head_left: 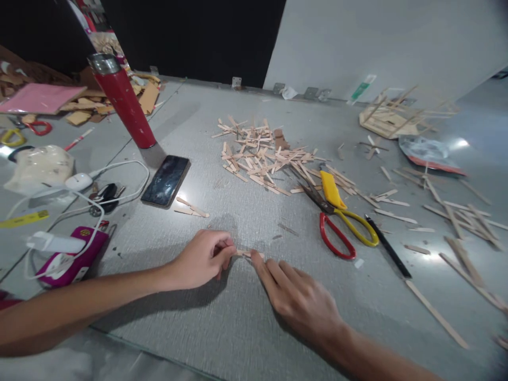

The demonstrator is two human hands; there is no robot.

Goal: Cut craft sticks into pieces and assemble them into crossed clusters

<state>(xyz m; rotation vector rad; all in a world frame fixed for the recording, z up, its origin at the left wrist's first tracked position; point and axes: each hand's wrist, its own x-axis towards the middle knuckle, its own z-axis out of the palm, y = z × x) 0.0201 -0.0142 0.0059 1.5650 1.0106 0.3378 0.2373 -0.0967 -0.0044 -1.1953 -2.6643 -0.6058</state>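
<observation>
My left hand (204,257) pinches one end of a short flat wooden stick (243,253) between thumb and fingertips, low over the table. On the stick's right end rests the index fingertip of my right hand (297,291), its other fingers bent and close together, its thumb hidden. There seems to be more than one piece of wood at that end, but the detail is too small to tell. Just beyond my left hand lie a few sticks joined in a narrow V (192,208). Scissors (337,211) with a red and a yellow handle lie half open beyond my right hand.
A heap of wooden sticks (257,153) spreads behind, beside a yellow cutter (332,189). A black pen (388,246) and longer strips lie right, a stick frame (391,121) behind. Leftward are a phone (165,181), red bottle (125,103), purple power bank (81,254) and cables.
</observation>
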